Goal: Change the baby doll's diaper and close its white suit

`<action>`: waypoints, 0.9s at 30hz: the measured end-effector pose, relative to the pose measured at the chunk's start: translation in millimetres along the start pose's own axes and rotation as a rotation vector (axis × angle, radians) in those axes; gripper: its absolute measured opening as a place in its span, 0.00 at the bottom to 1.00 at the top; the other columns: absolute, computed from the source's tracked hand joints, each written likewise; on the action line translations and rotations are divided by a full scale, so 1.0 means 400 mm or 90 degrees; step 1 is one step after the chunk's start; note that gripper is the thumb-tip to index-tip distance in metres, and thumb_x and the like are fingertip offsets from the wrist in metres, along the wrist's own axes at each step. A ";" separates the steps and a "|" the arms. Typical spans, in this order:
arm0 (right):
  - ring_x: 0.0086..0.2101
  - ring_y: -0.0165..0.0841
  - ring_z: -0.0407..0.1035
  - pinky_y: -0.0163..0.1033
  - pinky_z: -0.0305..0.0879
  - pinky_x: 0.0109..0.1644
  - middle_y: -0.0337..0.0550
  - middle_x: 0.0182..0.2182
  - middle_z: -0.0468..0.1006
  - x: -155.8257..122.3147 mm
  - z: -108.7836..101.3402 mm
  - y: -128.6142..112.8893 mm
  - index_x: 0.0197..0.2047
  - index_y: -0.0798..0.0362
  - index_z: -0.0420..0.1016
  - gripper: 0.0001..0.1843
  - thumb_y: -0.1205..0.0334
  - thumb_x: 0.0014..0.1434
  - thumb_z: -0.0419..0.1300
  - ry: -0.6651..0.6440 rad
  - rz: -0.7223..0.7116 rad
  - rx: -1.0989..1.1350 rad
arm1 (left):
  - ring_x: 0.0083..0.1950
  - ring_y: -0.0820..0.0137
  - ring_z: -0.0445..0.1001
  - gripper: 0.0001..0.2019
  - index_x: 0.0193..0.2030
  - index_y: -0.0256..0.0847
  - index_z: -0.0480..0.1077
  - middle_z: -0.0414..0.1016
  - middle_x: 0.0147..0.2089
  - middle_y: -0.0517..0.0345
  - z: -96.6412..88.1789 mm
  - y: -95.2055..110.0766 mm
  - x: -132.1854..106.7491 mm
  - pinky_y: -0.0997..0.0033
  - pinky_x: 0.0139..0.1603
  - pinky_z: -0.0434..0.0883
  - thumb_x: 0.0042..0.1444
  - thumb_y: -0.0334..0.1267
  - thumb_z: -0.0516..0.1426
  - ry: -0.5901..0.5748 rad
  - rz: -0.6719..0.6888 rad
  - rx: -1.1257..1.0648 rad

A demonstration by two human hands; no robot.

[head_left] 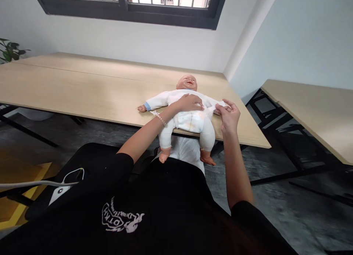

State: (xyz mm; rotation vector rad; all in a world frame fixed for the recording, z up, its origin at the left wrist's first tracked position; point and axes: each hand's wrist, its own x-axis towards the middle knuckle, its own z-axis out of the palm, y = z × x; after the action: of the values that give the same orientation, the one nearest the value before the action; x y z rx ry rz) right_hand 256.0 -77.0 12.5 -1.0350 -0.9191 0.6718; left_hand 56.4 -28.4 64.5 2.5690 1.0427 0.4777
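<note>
A baby doll (190, 117) in white clothes lies on its back at the near edge of a long wooden table (82, 89), its legs hanging over the edge. My left hand (190, 102) rests flat on the doll's belly, fingers spread. My right hand (227, 113) is at the doll's side and pinches a strip of white cloth (213, 108) that runs from the doll's waist. A beaded bracelet (161, 120) sits on my left wrist.
A second wooden table (311, 107) stands to the right across a gap of grey floor. Black table legs show under both tables. A potted plant (11, 50) is at the far left. A window runs along the wall above.
</note>
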 end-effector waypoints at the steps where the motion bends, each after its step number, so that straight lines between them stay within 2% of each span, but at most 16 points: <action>1: 0.30 0.30 0.73 0.37 0.76 0.39 0.30 0.25 0.70 0.002 0.017 -0.015 0.45 0.50 0.74 0.22 0.61 0.46 0.71 -0.029 -0.014 -0.030 | 0.66 0.59 0.71 0.16 0.53 0.43 0.80 0.79 0.61 0.56 0.000 0.002 0.001 0.54 0.73 0.56 0.66 0.47 0.57 0.000 -0.006 0.002; 4: 0.28 0.33 0.73 0.40 0.75 0.38 0.30 0.23 0.72 -0.004 0.071 -0.048 0.47 0.50 0.76 0.23 0.62 0.46 0.70 -0.110 -0.038 -0.118 | 0.66 0.57 0.71 0.17 0.55 0.43 0.78 0.78 0.61 0.54 -0.001 0.008 0.004 0.53 0.73 0.56 0.64 0.48 0.59 -0.001 -0.022 0.023; 8: 0.29 0.38 0.74 0.43 0.74 0.38 0.36 0.25 0.76 -0.023 0.123 -0.070 0.50 0.54 0.78 0.25 0.64 0.46 0.66 -0.163 -0.067 -0.235 | 0.63 0.52 0.73 0.19 0.50 0.36 0.76 0.79 0.57 0.44 -0.002 0.011 0.007 0.54 0.70 0.61 0.63 0.49 0.59 0.001 -0.063 0.067; 14: 0.35 0.45 0.78 0.50 0.74 0.50 0.43 0.29 0.81 -0.031 0.153 -0.096 0.54 0.54 0.79 0.27 0.66 0.49 0.62 -0.144 -0.112 -0.413 | 0.65 0.51 0.72 0.19 0.53 0.36 0.74 0.77 0.60 0.42 0.004 0.002 0.008 0.56 0.70 0.63 0.61 0.46 0.58 0.026 -0.057 0.061; 20: 0.41 0.50 0.78 0.59 0.70 0.60 0.46 0.31 0.82 -0.039 0.176 -0.087 0.51 0.52 0.81 0.23 0.65 0.51 0.61 -0.148 -0.144 -0.441 | 0.71 0.57 0.67 0.22 0.62 0.41 0.72 0.74 0.67 0.50 -0.002 -0.010 0.003 0.56 0.75 0.59 0.62 0.36 0.52 0.002 -0.036 0.018; 23: 0.42 0.51 0.78 0.60 0.70 0.60 0.46 0.33 0.83 -0.046 0.181 -0.071 0.52 0.50 0.80 0.22 0.64 0.53 0.61 -0.153 -0.162 -0.437 | 0.67 0.62 0.72 0.23 0.61 0.41 0.72 0.77 0.63 0.53 -0.011 -0.022 0.001 0.61 0.72 0.63 0.59 0.33 0.52 0.003 0.004 -0.047; 27: 0.45 0.52 0.78 0.61 0.69 0.62 0.47 0.35 0.84 -0.061 0.186 -0.065 0.55 0.49 0.79 0.23 0.65 0.55 0.60 -0.127 -0.177 -0.452 | 0.59 0.62 0.75 0.21 0.56 0.38 0.75 0.81 0.57 0.52 -0.014 -0.037 0.000 0.64 0.66 0.68 0.56 0.33 0.54 0.019 0.028 -0.084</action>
State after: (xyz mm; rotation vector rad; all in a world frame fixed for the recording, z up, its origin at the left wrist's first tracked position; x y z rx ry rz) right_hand 180.3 -75.8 45.1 -1.4367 -1.5027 0.2056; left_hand 45.2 -17.3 63.2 2.4797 0.9336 0.5769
